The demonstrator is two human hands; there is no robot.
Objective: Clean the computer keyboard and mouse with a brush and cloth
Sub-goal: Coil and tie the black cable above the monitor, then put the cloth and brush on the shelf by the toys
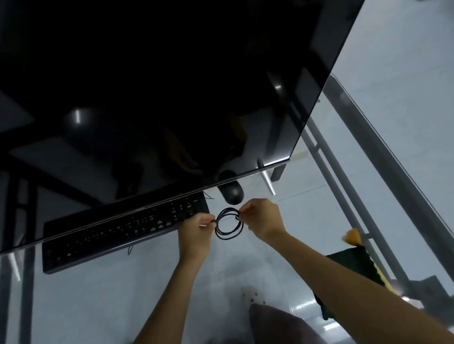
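A black keyboard [120,235] lies on the glass table, its far edge under the monitor. A black mouse [232,193] sits just right of it, partly beneath the screen's lower edge. Between them I hold a thin black cable [228,225] wound into a small coil. My left hand [196,232] pinches the coil's left side and my right hand [262,217] pinches its right side. A dark green cloth [352,267] lies at the right near the table edge, and an orange-tipped brush [352,237] shows just beyond it.
A large dark monitor [155,95] fills the upper frame, its silver stand foot [268,181] next to the mouse. The glass table [121,297] has a grey metal frame [391,181] along its right side. My legs and feet show below through the glass.
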